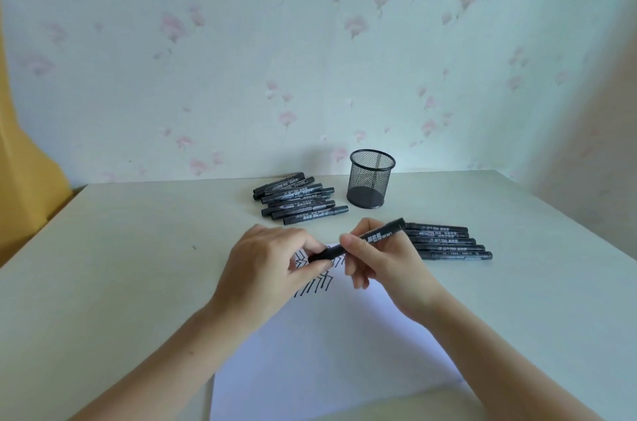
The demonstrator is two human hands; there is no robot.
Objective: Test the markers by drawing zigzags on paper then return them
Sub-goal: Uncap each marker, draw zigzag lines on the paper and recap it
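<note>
Marker in hand: I hold one marker (358, 243) level above the paper (327, 351), between both hands, so cap and barrel can be worked against each other; capping or uncapping, I cannot tell.
Left hand (272, 262): fingers curled round the cap end, at 9 o'clock of the marker.
Right hand (375, 258): pinching the barrel, wrist raised.
Zigzags (317, 284): just under my left fingers.
Piles: one heap (296, 198) at 11 o'clock, a neat row (444, 241) at 3 o'clock; I judge untested and tested.
Mesh cup (371, 179): 12 o'clock.
</note>
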